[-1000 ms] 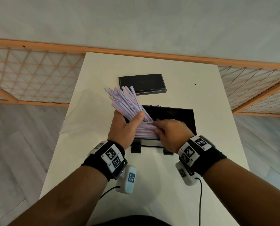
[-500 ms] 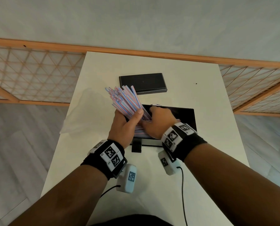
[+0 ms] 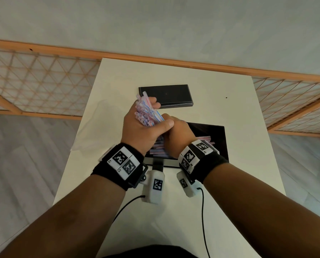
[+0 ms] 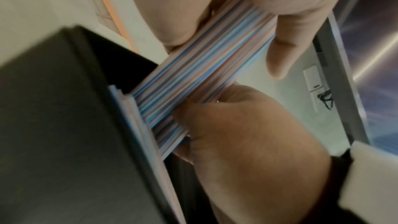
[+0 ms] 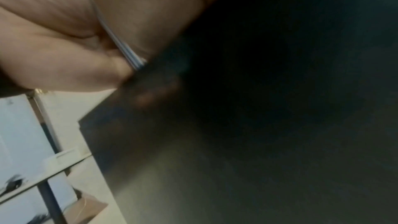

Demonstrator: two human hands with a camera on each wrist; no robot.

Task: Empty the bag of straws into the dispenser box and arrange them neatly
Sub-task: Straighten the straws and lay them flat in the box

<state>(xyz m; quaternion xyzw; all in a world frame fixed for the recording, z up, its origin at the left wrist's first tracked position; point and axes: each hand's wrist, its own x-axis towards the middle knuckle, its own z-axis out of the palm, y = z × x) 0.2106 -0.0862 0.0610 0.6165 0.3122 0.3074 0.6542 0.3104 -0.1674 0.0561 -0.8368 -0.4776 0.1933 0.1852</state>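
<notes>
A thick bundle of pink, blue and white striped straws [image 3: 148, 110] stands tilted above the left end of the black dispenser box [image 3: 216, 138]. My left hand [image 3: 155, 118] grips the bundle's upper part, thumb across the front. My right hand [image 3: 176, 132] grips the lower part just under it. In the left wrist view the straws [image 4: 204, 74] run from my left fingers [image 4: 277, 57] down past my right hand [image 4: 247, 134] into the box [image 4: 53, 125]. More straws [image 3: 204, 139] lie flat inside the box. The right wrist view is dark and shows a sliver of straws [image 5: 129, 54].
The box's flat black lid [image 3: 166, 95] lies on the white table [image 3: 239, 108] behind the hands. A crumpled clear plastic bag [image 3: 92, 131] lies at the table's left edge. A wooden lattice railing [image 3: 43, 81] runs behind the table.
My left hand has lifted the bundle and tipped it more upright. My right hand has left the straws lying in the box and now grips the bundle's lower part beside my left hand.
</notes>
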